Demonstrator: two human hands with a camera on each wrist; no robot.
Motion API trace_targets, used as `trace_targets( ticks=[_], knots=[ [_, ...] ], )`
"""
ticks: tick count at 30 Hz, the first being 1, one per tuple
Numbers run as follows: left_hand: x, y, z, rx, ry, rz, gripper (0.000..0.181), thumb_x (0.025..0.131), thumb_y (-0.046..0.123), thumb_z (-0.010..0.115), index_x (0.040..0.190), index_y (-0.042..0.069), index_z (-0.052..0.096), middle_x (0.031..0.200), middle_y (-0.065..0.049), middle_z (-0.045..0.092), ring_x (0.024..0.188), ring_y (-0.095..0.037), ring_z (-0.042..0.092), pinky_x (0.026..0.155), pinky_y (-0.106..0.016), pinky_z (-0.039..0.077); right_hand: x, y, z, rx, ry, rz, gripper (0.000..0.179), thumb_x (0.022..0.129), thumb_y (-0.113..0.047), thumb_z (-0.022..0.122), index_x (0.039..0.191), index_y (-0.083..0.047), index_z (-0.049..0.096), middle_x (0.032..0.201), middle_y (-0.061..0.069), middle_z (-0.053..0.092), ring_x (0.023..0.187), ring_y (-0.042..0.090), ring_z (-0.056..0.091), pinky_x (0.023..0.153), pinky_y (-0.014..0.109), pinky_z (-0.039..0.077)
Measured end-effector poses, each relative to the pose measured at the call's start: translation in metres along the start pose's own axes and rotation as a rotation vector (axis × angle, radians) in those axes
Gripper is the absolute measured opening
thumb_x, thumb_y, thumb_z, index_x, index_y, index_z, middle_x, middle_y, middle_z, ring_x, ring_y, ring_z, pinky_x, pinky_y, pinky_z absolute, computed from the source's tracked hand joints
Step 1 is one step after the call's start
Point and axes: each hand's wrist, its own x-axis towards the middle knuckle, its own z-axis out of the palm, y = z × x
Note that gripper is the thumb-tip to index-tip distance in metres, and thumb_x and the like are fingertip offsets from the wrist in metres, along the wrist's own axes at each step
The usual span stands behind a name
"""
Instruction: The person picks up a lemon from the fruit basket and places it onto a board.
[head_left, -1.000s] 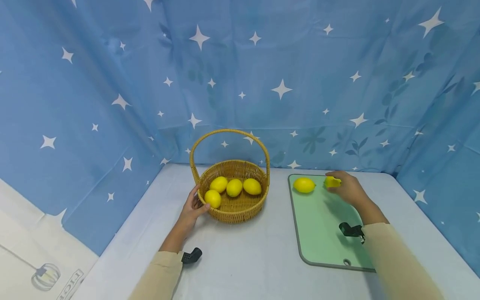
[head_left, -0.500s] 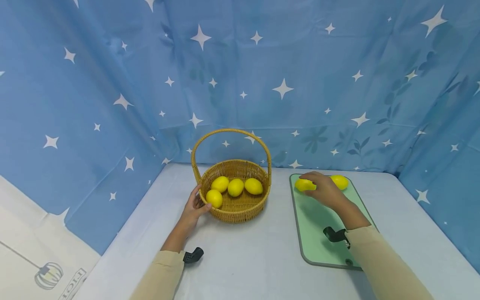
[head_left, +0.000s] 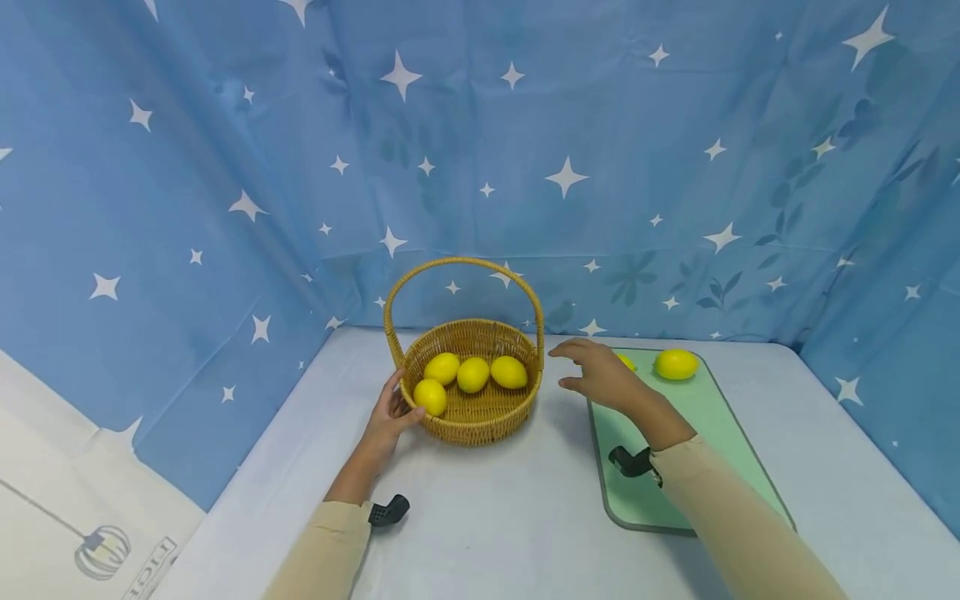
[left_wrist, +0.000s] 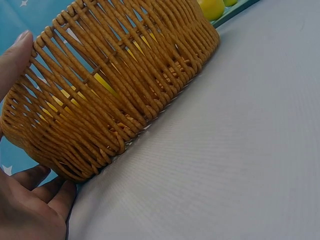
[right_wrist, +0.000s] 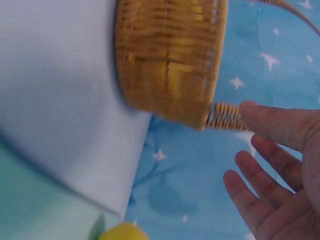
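A round wicker basket (head_left: 471, 432) with a tall arched handle stands toward the back of the table, and several yellow lemons (head_left: 472, 375) lie inside it. My left hand (head_left: 386, 423) grips its left side, thumb over the rim and fingers against the outer wall. My right hand (head_left: 600, 375) hovers empty between the basket and a green cutting board (head_left: 708, 450), fingers spread and slightly bent toward the basket handle. On the board's far end lies one whole lemon (head_left: 677, 364). A second lemon (head_left: 627, 362) there is mostly hidden behind my right hand.
The table (head_left: 510, 517) has a white cover. A blue curtain (head_left: 465, 192) with white stars hangs right behind the table and along both sides. The cutting board has a grey rim and lies to the right, partly beneath my right forearm.
My right hand has moved left, from the right lemon past the left one, off the board toward the basket. Both lemons stay on the board. My left hand keeps its grip.
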Motion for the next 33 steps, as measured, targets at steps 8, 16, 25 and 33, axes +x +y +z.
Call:
trace_targets(
  ticks=[8, 16, 25, 33],
  knots=[
    [0.001, -0.011, 0.0, 0.046, 0.036, 0.021, 0.082, 0.091, 0.011, 0.069, 0.155, 0.03, 0.022, 0.159, -0.014, 0.018, 0.144, -0.028, 0.021, 0.115, -0.04, 0.022, 0.015, -0.028, 0.015, -0.057, -0.033, -0.08, 0.047, 0.085, -0.01, 0.076, 0.13, -0.009, 0.061, 0.132, 0.01, 0.056, 0.118, 0.03, 0.055, 0.093, 0.044, 0.051],
    [-0.006, 0.01, 0.004, 0.026, -0.011, -0.002, 0.084, 0.092, 0.006, 0.065, 0.157, 0.023, 0.015, 0.159, -0.018, 0.013, 0.145, -0.03, 0.016, 0.116, -0.041, 0.018, 0.026, -0.051, 0.033, -0.002, -0.092, -0.1, 0.045, 0.086, -0.01, 0.075, 0.13, -0.009, 0.062, 0.131, 0.006, 0.056, 0.119, 0.026, 0.054, 0.093, 0.041, 0.05],
    [-0.01, 0.019, 0.01, 0.035, 0.003, -0.031, 0.083, 0.092, 0.005, 0.065, 0.157, 0.021, 0.015, 0.159, -0.018, 0.014, 0.145, -0.03, 0.018, 0.115, -0.041, 0.02, 0.043, -0.066, 0.065, -0.003, -0.183, -0.166, 0.042, 0.087, -0.013, 0.075, 0.128, -0.008, 0.064, 0.127, 0.003, 0.06, 0.118, 0.021, 0.054, 0.096, 0.037, 0.047],
    [-0.01, 0.018, 0.008, 0.041, -0.017, 0.0, 0.083, 0.092, 0.005, 0.064, 0.157, 0.019, 0.014, 0.158, -0.019, 0.016, 0.144, -0.031, 0.018, 0.115, -0.041, 0.021, 0.062, -0.08, 0.084, -0.007, -0.263, -0.182, 0.042, 0.089, -0.012, 0.072, 0.13, -0.007, 0.062, 0.129, 0.006, 0.06, 0.121, 0.021, 0.053, 0.1, 0.037, 0.045]
  ],
)
